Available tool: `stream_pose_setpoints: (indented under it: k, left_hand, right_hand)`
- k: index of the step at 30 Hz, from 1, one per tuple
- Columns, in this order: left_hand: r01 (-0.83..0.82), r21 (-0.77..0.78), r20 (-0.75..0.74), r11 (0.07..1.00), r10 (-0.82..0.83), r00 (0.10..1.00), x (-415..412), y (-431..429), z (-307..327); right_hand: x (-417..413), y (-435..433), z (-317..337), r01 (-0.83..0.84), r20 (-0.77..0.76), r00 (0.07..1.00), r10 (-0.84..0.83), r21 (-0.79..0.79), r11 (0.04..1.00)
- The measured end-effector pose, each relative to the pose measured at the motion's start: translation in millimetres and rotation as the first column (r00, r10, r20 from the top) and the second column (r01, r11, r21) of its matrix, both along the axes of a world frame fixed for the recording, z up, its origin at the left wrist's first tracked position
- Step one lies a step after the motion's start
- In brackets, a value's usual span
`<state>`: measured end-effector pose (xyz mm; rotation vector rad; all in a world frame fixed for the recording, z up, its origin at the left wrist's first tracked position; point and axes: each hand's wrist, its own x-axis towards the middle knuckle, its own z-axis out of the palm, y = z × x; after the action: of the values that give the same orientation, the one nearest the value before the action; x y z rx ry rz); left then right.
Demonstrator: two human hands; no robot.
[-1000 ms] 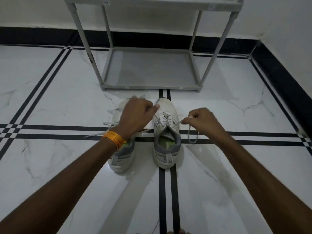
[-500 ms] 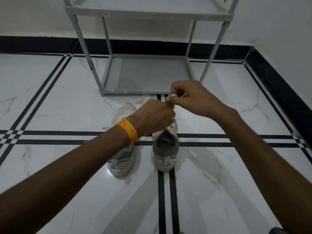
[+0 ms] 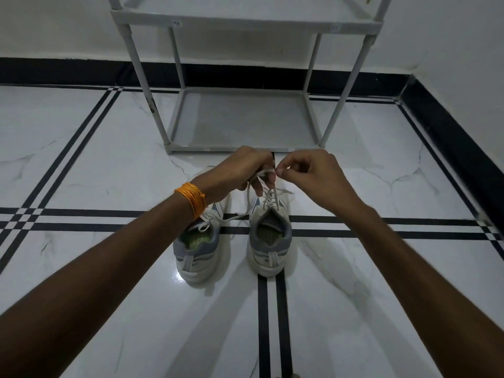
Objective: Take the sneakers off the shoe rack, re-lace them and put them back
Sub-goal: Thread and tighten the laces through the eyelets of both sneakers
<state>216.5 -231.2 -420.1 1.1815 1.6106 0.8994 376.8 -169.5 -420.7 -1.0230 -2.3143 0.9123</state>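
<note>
Both hands, left hand [image 3: 242, 170] and right hand [image 3: 308, 173], pinch the white lace [image 3: 255, 181] above the right white-grey mesh sneaker [image 3: 270, 236], just before the grey metal shoe rack [image 3: 245, 148]; advise even tension when tying

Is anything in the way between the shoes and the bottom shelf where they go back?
Nothing visible. The two white and grey sneakers stand on the white marble floor just in front of the grey metal shoe rack, whose bottom shelf looks bare. Only the left hand and right hand, holding the white lace, hover between.
</note>
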Motion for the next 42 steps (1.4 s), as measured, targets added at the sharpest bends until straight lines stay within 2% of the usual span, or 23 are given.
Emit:
stream_pose_setpoints:
  k: [6, 13, 14, 17, 20, 22, 25, 27, 29, 32, 34, 36, 38, 40, 41, 42]
  left_hand:
    - [-0.014, 0.012, 0.069, 1.0, 0.013, 0.998, -1, -3, -4]
    - [0.009, -0.003, 0.058, 1.0, -0.009, 0.998, -11, -6, -8]
    - [0.018, 0.0, 0.058, 1.0, -0.018, 0.998, -13, -7, -10]
    - [0.081, 0.017, 0.06, 0.997, -0.082, 0.995, -17, -7, -14]
    - [0.098, 0.019, -0.007, 0.995, -0.098, 0.995, -5, -5, -20]
    - [0.035, 0.127, -0.178, 0.991, -0.012, 0.984, 9, -2, -30]
    - [-0.093, 0.392, -0.401, 0.915, 0.261, 0.878, 22, 2, -45]
    - [-0.097, 0.524, -0.484, 0.846, 0.39, 0.784, 22, 2, -47]
    - [-0.04, 0.596, -0.538, 0.802, 0.436, 0.722, 20, -1, -44]
    - [-0.014, 0.626, -0.512, 0.779, 0.425, 0.747, 19, -8, -43]
    - [0.041, 0.637, -0.534, 0.77, 0.402, 0.744, 19, -11, -45]
    - [0.154, 0.667, -0.601, 0.729, 0.404, 0.69, 16, -10, -51]
    - [0.201, 0.654, -0.644, 0.729, 0.398, 0.654, 14, -7, -55]
    - [0.107, 0.587, -0.601, 0.803, 0.343, 0.722, 15, -5, -54]
    - [0.013, 0.513, -0.532, 0.858, 0.306, 0.79, 15, -5, -51]
    - [-0.095, 0.4, -0.412, 0.911, 0.271, 0.87, 14, -3, -47]
  right_hand:
    - [-3, -1, 0, -0.077, 0.137, 0.987, 0.081, -0.037, 0.996]
    - [-4, 2, 7, -0.101, 0.226, 0.966, 0.127, -0.125, 0.987]
    - [-3, 0, 13, -0.095, 0.193, 0.972, 0.132, -0.187, 0.978]
    - [-6, -6, 35, -0.144, -0.062, 0.99, 0.13, -0.433, 0.89]
    - [-12, -7, 53, -0.196, -0.215, 0.971, 0.106, -0.458, 0.867]
    - [-16, -6, 60, -0.208, -0.334, 0.942, 0.038, -0.488, 0.848]
    - [-19, -1, 60, -0.187, -0.461, 0.879, -0.119, -0.564, 0.804]
    - [-19, 5, 52, -0.181, -0.51, 0.824, -0.248, -0.652, 0.736]
    - [-17, 11, 41, -0.199, -0.528, 0.748, -0.403, -0.757, 0.622]
    - [-14, 22, 22, -0.262, -0.51, 0.613, -0.604, -0.852, 0.453]
    - [-15, 28, 8, -0.28, -0.462, 0.564, -0.684, -0.887, 0.368]
    - [-17, 31, -8, -0.25, -0.382, 0.583, -0.717, -0.924, 0.29]
    - [-18, 28, -22, -0.215, -0.276, 0.645, -0.712, -0.96, 0.178]
    - [-15, 24, -31, -0.165, -0.185, 0.715, -0.675, -0.982, 0.094]
    - [-14, 21, -33, -0.12, -0.151, 0.744, -0.651, -0.988, 0.093]
    - [-12, 19, -36, -0.052, -0.129, 0.768, -0.627, -0.989, 0.139]
